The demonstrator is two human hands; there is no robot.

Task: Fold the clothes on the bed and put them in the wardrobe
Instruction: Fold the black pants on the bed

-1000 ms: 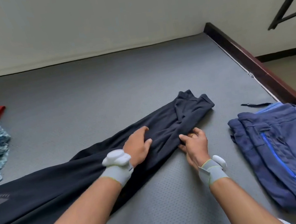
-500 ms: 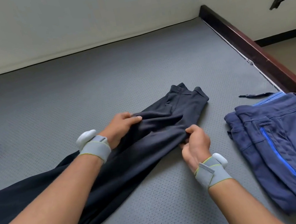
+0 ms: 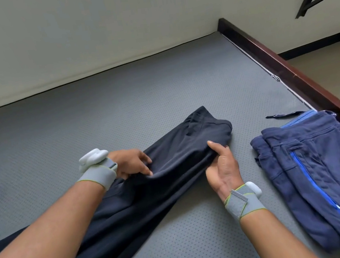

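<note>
Trousers lie on bed, long axis running near-left to far-right | left hand pinches far edge, right hand grips near edge | leg ends just beyond right hand, nearer it | folded pair at right.

The bed is covered in matt grey fabric with a fine dotted, perforated texture. Across it lie dark trousers of smooth, soft cloth with a faint sheen (finer than the mattress cover). The folded blue trousers look like thicker knit with a glossy bright-blue zip. The bed frame is dark polished wood.
</note>
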